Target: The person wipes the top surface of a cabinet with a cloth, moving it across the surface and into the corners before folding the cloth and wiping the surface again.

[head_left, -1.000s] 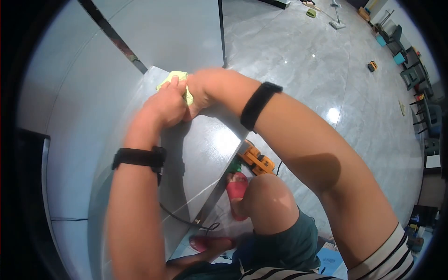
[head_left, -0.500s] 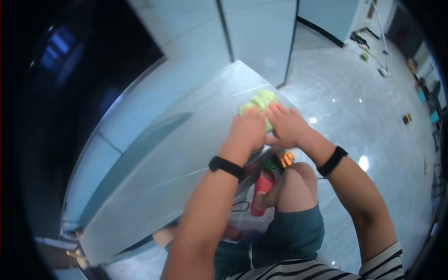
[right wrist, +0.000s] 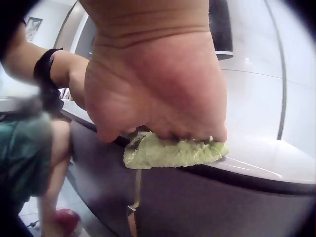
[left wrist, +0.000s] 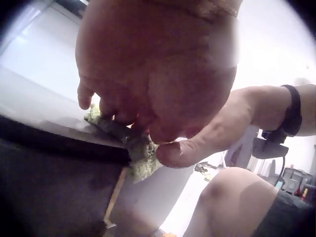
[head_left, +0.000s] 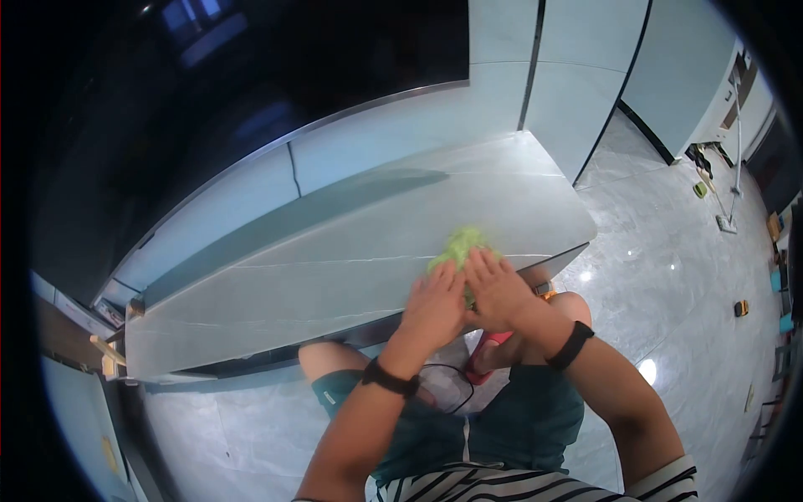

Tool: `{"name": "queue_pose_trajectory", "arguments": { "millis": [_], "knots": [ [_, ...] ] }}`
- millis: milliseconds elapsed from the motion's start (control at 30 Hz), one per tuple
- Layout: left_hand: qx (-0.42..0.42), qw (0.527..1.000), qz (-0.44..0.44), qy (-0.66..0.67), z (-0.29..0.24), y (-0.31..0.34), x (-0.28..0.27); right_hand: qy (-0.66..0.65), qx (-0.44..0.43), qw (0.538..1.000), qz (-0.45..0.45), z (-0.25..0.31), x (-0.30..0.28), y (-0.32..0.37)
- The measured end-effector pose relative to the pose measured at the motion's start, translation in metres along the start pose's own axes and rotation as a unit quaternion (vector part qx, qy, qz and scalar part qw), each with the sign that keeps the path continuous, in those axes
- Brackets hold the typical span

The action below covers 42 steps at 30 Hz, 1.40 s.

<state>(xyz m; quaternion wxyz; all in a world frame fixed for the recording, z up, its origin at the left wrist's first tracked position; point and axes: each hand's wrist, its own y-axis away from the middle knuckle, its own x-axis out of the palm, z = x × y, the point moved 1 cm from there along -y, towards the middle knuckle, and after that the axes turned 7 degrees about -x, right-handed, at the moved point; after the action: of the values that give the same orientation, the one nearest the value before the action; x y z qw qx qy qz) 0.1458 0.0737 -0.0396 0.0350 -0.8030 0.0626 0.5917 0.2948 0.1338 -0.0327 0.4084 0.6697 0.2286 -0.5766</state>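
A light green cloth (head_left: 465, 249) lies on the grey marbled top of a long low cabinet (head_left: 351, 230), near its front edge. My left hand (head_left: 435, 308) presses on the cloth from the left, fingers stretched forward. Beside it my right hand (head_left: 500, 293) rests on the cloth too, its fingers straight and spread over the right part. In the right wrist view, a folded edge of the cloth (right wrist: 173, 152) pokes out under the right hand (right wrist: 158, 89) at the cabinet's rim. Fingers of the left hand (left wrist: 153, 74) partly cover the cloth (left wrist: 143, 158) in the left wrist view.
A large dark screen (head_left: 276, 75) stands along the wall behind the cabinet top. My knees are close against the cabinet front, with a black cable (head_left: 456, 372) on the floor between my legs. A mop (head_left: 728, 222) and a small yellow-and-black object (head_left: 741, 309) sit on the tiles to the right.
Both hands and the cloth have moved from the cabinet's far right end leftward along the front edge. The hands went from gripping the cloth to lying on it. My view has turned left.
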Motion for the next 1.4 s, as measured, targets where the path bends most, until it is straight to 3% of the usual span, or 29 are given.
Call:
{"name": "queue_pose_trajectory", "arguments": {
  "millis": [133,300,433,633,900,1033,1400],
  "knots": [
    [-0.08,0.997,-0.011,-0.002,0.036,0.044,-0.01,-0.047,-0.057,0.996,-0.047,0.053,-0.01,-0.023],
    [-0.148,0.988,-0.034,0.01,0.051,0.073,-0.019,0.007,-0.086,0.996,-0.027,0.082,-0.008,-0.046],
    [-0.126,0.992,-0.027,-0.01,0.06,0.063,-0.024,0.058,-0.119,0.991,0.004,0.076,-0.018,-0.062],
    [-0.169,0.984,-0.059,0.007,0.087,0.029,-0.02,0.062,-0.089,0.992,0.069,0.071,-0.045,-0.108],
    [-0.236,0.968,-0.064,0.049,0.112,-0.017,-0.028,0.008,-0.057,0.998,0.034,0.054,-0.042,-0.152],
    [-0.219,0.967,-0.132,0.013,0.111,-0.01,-0.01,-0.016,-0.068,0.997,-0.022,0.05,-0.034,-0.143],
    [-0.17,0.972,-0.158,0.037,0.079,0.047,-0.005,-0.024,-0.106,0.988,-0.108,0.069,-0.004,-0.089]
  ]
}}
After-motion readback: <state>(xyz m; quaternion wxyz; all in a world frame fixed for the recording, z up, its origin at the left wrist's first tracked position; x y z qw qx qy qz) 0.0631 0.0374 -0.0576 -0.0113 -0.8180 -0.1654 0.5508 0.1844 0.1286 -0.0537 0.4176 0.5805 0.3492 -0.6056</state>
